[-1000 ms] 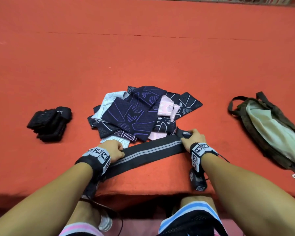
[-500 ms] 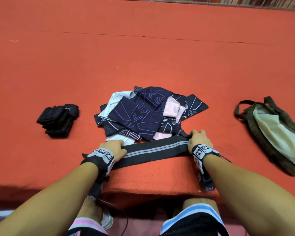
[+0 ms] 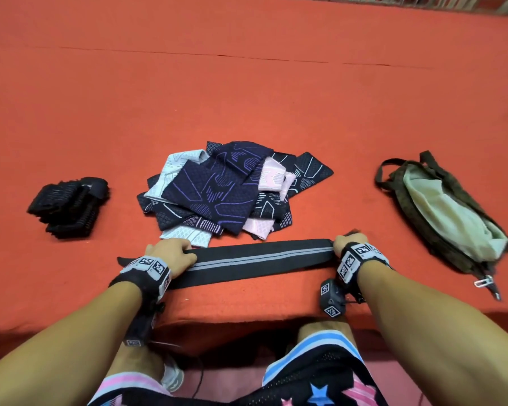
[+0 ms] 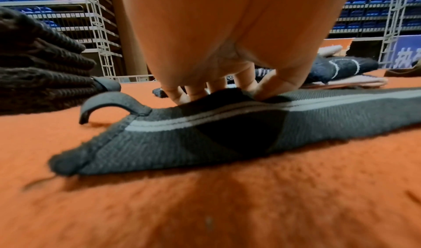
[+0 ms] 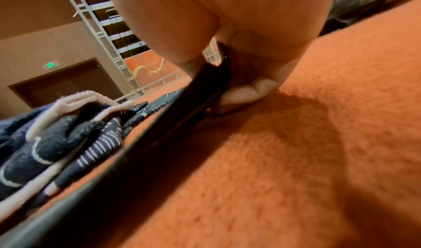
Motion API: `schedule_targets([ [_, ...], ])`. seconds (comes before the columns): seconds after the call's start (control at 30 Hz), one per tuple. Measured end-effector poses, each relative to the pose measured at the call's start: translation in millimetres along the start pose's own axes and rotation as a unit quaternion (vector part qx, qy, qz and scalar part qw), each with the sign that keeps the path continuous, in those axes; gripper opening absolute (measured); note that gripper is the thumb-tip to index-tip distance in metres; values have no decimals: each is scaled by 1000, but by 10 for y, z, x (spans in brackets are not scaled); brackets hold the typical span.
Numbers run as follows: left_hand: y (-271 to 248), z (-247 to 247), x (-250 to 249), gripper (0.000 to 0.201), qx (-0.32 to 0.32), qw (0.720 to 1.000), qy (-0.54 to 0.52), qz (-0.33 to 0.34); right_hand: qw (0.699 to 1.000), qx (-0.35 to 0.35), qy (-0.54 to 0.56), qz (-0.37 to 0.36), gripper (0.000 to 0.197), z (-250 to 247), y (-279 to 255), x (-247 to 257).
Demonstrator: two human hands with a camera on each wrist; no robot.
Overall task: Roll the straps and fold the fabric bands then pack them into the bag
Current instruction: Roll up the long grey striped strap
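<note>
Black strap point(image 3: 258, 257) stretched flat along counter's point(image 3: 247, 98) near edge, ready for rolling: left hand point(image 3: 170, 253) pinches one end, right hand point(image 3: 349, 243) grips the other.

The strap point(image 3: 261, 260) now lies straighter between both hands.
</note>
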State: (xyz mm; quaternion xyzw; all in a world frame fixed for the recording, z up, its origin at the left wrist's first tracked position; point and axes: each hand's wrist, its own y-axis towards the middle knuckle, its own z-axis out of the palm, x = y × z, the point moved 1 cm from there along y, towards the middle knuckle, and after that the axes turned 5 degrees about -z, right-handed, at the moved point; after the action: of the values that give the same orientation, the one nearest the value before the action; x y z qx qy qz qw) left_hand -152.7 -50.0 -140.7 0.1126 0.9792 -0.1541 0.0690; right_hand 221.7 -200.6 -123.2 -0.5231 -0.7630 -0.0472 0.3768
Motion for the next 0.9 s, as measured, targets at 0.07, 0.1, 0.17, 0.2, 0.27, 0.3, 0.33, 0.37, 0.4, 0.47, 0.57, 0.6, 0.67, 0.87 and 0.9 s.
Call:
schedule_targets([
  [0.07,-16,8,-17,13,12,1000,-19,-3,1000,-7,-13,-12,12,-49,-4,-42],
  [0.1,-27,5,-18,11,15,999,-37,-7,1000,-12,-18,-12,12,-70,7,-69],
  [0.17,-30,-10,9,6,11,995,-98,-22,1000,-19,-24,-1,17,-128,23,-116],
  [0.2,-27,-24,35,4,6,991,-133,-30,999,-21,-22,9,25,-151,35,-133],
  [0.27,-22,-71,109,3,-11,983,-178,-51,998,-39,-19,37,46,-172,33,-125],
  [0.3,-27,-97,150,4,-26,979,-191,-62,997,-63,-30,44,57,-167,11,-94],
  [0.33,-30,-110,195,4,-42,975,-204,-74,994,-93,-52,39,64,-137,-24,-31],
  [0.37,-44,-126,235,4,-53,972,-211,-87,989,-120,-85,15,68,-82,-82,57],
  [0.4,-65,-143,268,4,-59,970,-215,-96,982,-140,-123,-22,68,-19,-161,165],
  [0.47,-69,-140,363,3,-68,967,-210,-124,966,-147,-183,-110,62,163,-328,410],
  [0.57,-80,-160,517,10,-74,960,-216,-162,954,-37,-185,-232,44,526,-546,742],
  [0.6,-87,-164,571,14,-71,956,-225,-171,951,17,-159,-265,38,659,-638,842],
  [0.67,-113,-191,660,25,-76,943,-253,-204,940,107,-101,-306,25,906,-895,1041],
  [0.87,-168,-138,870,31,-12,866,-426,-261,906,288,-13,-310,7,1713,-1600,1317],
  [0.9,-176,-123,894,24,1,867,-428,-256,898,311,-6,-311,7,1812,-1684,1331],
])
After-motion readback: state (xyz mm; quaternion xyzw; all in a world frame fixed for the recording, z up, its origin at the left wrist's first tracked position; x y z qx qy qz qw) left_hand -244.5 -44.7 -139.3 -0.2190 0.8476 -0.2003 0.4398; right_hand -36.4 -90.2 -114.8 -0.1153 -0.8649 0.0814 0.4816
